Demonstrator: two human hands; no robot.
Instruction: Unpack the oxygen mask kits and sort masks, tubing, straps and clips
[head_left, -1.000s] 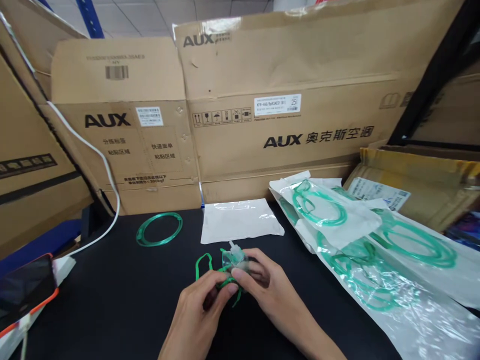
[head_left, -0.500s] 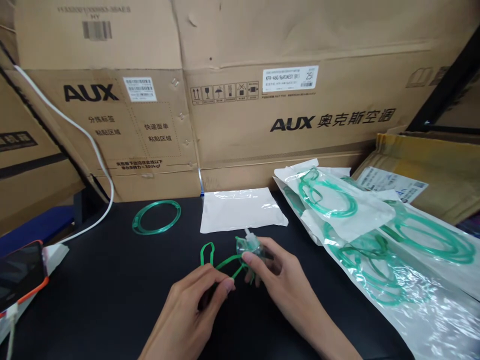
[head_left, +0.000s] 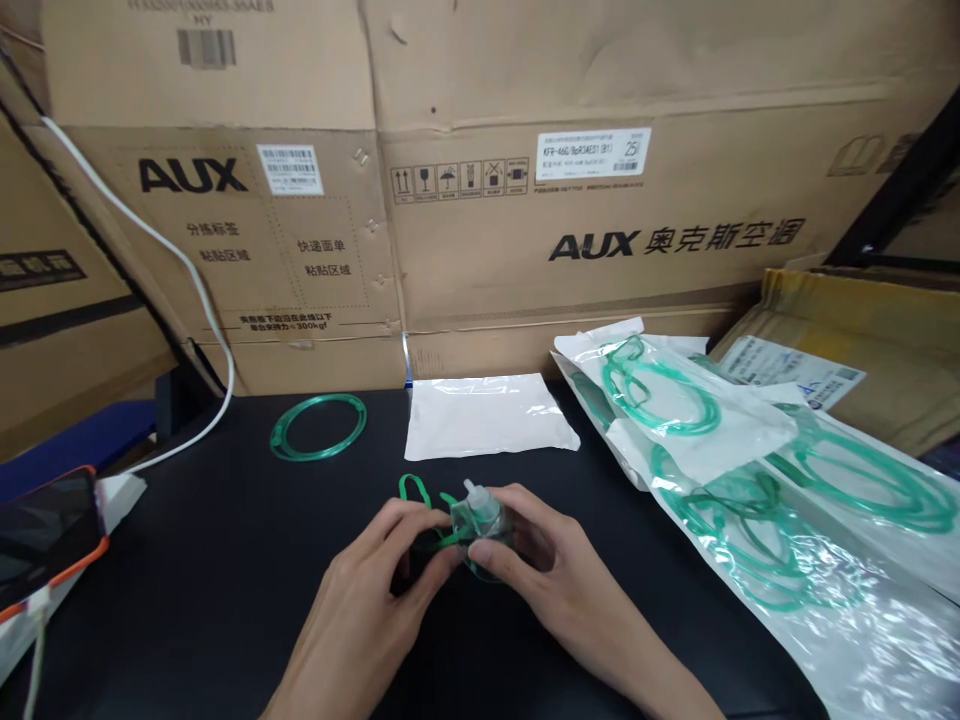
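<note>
A clear oxygen mask [head_left: 487, 530] with a pale nozzle on top sits in my right hand [head_left: 551, 560], whose thumb and fingers close around its body. My left hand [head_left: 397, 580] pinches the green elastic strap [head_left: 414, 487] close against the mask's left side. A loop of the strap sticks up beyond the left fingers. Parts of the mask and strap are hidden behind my fingers. Further back lies a coil of green tubing [head_left: 319, 428], and right of it a flat white pouch [head_left: 491, 418].
Several packaged masks with green tubing [head_left: 667, 390] are piled at the right. A phone [head_left: 52, 540] with an orange edge and a white cable [head_left: 187, 260] are at the left. Large cardboard boxes [head_left: 465, 250] stand along the back of the black table [head_left: 187, 560].
The mask has moved left and turned, and now meets my left fingers. My left hand has gone from pulling the strap out to pinching it close at the mask.
</note>
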